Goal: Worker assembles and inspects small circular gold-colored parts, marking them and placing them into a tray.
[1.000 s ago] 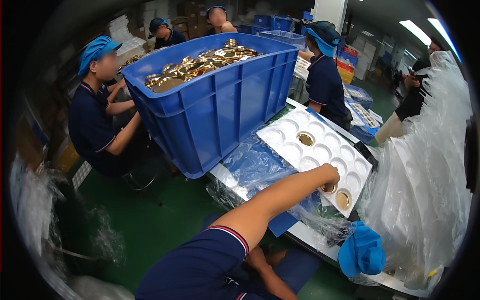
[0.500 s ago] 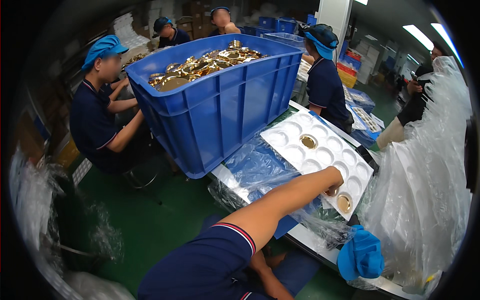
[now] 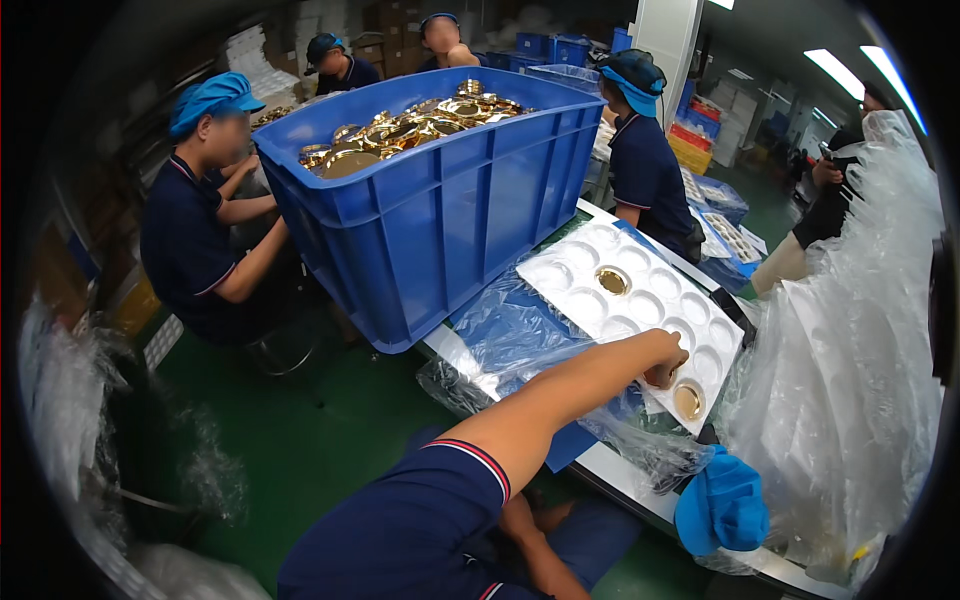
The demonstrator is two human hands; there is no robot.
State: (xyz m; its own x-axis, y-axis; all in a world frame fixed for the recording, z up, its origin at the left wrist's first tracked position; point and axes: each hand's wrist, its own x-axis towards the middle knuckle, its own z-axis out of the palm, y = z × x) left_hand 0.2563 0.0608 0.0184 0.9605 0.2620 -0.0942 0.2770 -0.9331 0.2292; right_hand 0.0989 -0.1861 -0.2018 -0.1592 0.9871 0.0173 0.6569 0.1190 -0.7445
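My left hand [image 3: 664, 372] reaches down onto a white moulded tray [image 3: 560, 270] with round hollows. Its fingers are bent together over a hollow near the tray's near end; what they hold, if anything, is hidden beneath them. Beside the hand, one round gold lid-like piece [image 3: 689, 401] sits in a hollow. Another gold piece [image 3: 613, 281] lies in a hollow farther up the tray. Low in the picture, my right forearm [image 3: 545, 565] shows below my left sleeve, and my right hand's fingers are hidden.
A large blue crate [image 3: 440, 230] heaped with gold pieces [image 3: 430, 125] stands left of the tray. Clear plastic film [image 3: 520, 330] lies beside the tray; stacked wrapped sheets [image 3: 820, 400] rise at right. A blue cap [image 3: 722, 505] is at the table edge. Several co-workers [image 3: 205, 215] sit around.
My left hand has moved slightly on the tray, staying near the near gold piece. The view has shifted a little, and the same two hollows still show gold pieces.
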